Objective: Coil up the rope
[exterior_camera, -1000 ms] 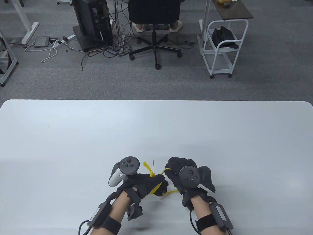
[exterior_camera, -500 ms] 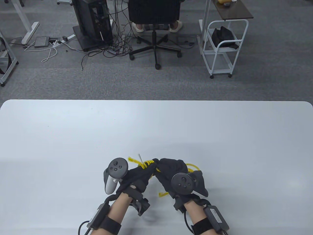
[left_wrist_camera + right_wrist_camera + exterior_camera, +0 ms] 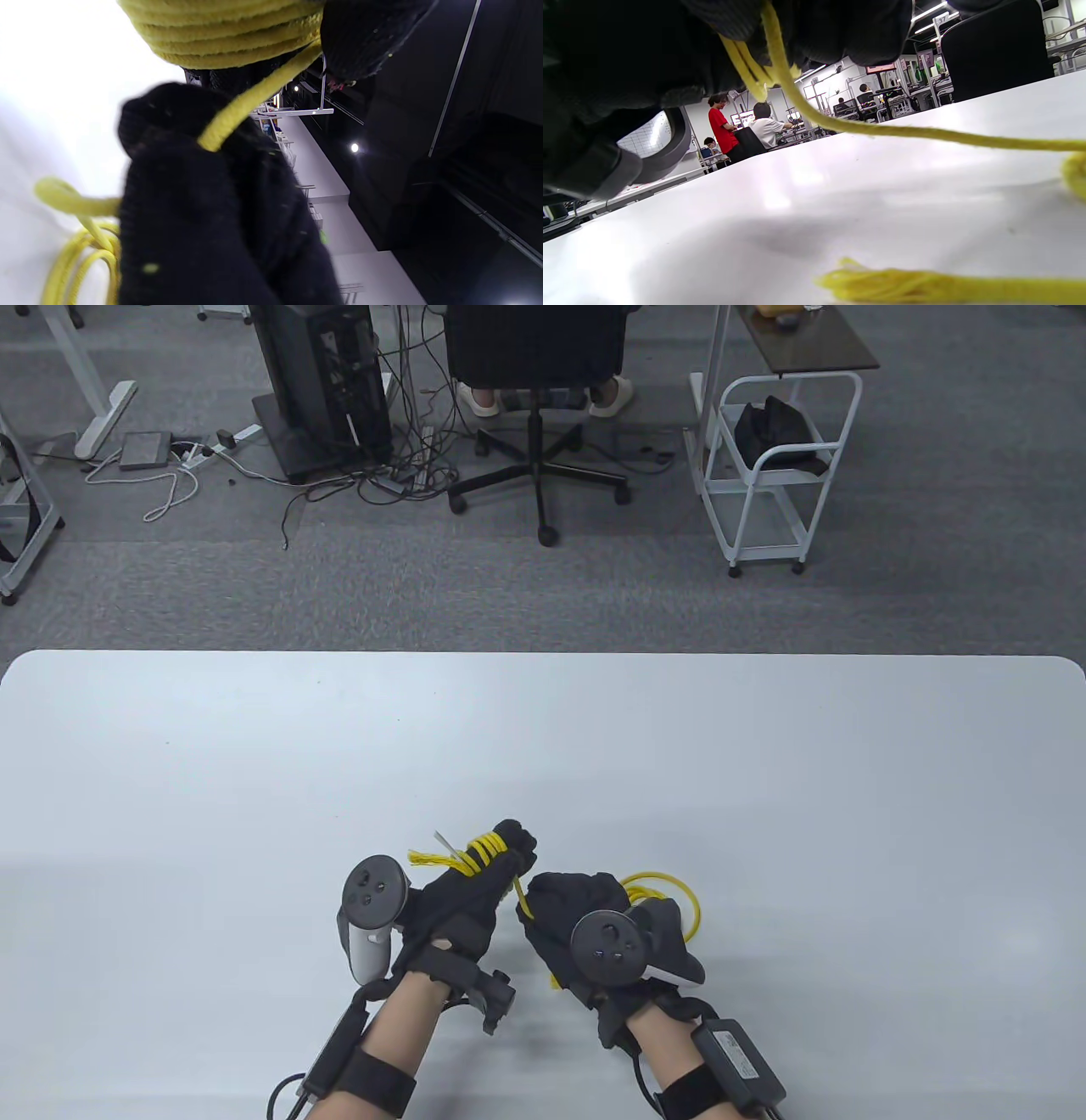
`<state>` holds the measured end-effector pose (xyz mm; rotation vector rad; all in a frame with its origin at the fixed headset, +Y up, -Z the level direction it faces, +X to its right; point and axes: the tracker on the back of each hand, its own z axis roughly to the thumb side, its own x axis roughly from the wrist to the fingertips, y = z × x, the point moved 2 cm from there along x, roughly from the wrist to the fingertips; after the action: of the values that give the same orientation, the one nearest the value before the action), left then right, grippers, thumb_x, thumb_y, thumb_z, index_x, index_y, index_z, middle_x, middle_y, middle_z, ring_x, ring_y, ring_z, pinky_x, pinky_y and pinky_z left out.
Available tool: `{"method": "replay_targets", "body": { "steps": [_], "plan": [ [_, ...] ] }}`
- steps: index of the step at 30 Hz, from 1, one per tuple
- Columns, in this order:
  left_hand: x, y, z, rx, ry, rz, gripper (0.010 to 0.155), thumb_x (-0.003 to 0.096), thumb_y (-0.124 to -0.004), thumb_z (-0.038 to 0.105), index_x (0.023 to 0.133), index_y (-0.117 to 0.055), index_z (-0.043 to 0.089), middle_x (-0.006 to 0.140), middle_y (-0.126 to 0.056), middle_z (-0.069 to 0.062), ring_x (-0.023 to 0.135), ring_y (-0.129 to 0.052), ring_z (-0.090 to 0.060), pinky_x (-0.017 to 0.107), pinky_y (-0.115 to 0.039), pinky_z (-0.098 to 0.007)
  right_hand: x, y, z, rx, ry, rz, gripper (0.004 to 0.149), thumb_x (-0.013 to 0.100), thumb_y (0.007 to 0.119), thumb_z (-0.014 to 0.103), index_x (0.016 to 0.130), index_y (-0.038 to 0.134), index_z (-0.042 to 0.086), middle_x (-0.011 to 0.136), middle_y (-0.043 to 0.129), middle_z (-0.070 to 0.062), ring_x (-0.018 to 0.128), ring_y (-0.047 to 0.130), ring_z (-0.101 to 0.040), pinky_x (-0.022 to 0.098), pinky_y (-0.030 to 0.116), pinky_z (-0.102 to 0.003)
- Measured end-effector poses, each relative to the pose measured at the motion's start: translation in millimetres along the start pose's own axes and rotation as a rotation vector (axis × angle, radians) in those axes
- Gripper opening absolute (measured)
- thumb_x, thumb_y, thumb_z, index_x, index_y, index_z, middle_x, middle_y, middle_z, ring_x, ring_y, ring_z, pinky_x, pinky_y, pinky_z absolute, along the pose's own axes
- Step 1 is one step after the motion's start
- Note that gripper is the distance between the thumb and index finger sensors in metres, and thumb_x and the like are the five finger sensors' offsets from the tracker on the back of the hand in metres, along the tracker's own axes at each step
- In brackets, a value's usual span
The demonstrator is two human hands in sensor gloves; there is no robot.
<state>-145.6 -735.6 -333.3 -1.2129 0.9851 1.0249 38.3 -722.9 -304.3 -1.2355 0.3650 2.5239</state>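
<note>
A thin yellow rope is wound in several turns around the fingers of my left hand, with a frayed end sticking out to the left. In the left wrist view the turns sit close together at the top. My right hand grips the strand running off the coil just beside the left hand. A loose loop of rope lies on the table right of my right hand, and the other frayed end lies under it on the white table.
The hands work near the table's front edge, at its middle. Beyond the far edge, on the floor, stand an office chair, a computer tower with cables and a white cart.
My left hand has turned and moved forward and left, taking more rope turns onto its fingers. My right hand has moved left and toward me, and the loose loop now shows on its right.
</note>
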Motion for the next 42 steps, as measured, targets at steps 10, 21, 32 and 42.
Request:
{"method": "replay_targets", "body": {
  "steps": [10, 21, 32, 42],
  "plan": [
    [2, -4, 1, -0.202, -0.050, -0.090, 0.053, 0.0604, -0.065, 0.048, 0.106, -0.070, 0.022, 0.104, -0.087, -0.009, 0.088, -0.095, -0.023, 0.069, -0.074, -0.034, 2, 12, 1, -0.100, -0.005, 0.089, 0.041, 0.060, 0.066, 0.035, 0.096, 0.068, 0.015, 0.106, 0.062, -0.019, 0.091, 0.069, -0.048, 0.066, 0.048, -0.075],
    [7, -27, -1, -0.226, -0.033, -0.342, 0.053, 0.0607, -0.061, 0.051, 0.095, -0.086, 0.019, 0.085, -0.103, -0.011, 0.070, -0.105, -0.024, 0.058, -0.081, -0.035, 2, 9, -21, -0.104, 0.080, 0.102, 0.042, 0.059, 0.067, 0.037, 0.096, 0.069, 0.017, 0.106, 0.063, -0.019, 0.090, 0.070, -0.048, 0.066, 0.048, -0.075],
    [6, -45, -8, -0.020, 0.101, -0.594, 0.058, 0.0616, -0.057, 0.054, 0.092, -0.090, 0.017, 0.081, -0.106, -0.013, 0.065, -0.107, -0.027, 0.056, -0.081, -0.036, -5, -9, -43, -0.119, 0.167, 0.007, 0.041, 0.058, 0.069, 0.037, 0.095, 0.071, 0.017, 0.105, 0.065, -0.018, 0.090, 0.071, -0.047, 0.066, 0.048, -0.075],
    [5, -48, -17, 0.220, 0.221, -0.640, 0.065, 0.0618, -0.050, 0.056, 0.096, -0.087, 0.015, 0.086, -0.102, -0.017, 0.070, -0.104, -0.030, 0.058, -0.079, -0.038, -8, -25, -42, -0.036, 0.166, -0.125, 0.041, 0.058, 0.069, 0.037, 0.093, 0.071, 0.016, 0.104, 0.067, -0.018, 0.089, 0.072, -0.046, 0.065, 0.050, -0.074]
  ]
}}
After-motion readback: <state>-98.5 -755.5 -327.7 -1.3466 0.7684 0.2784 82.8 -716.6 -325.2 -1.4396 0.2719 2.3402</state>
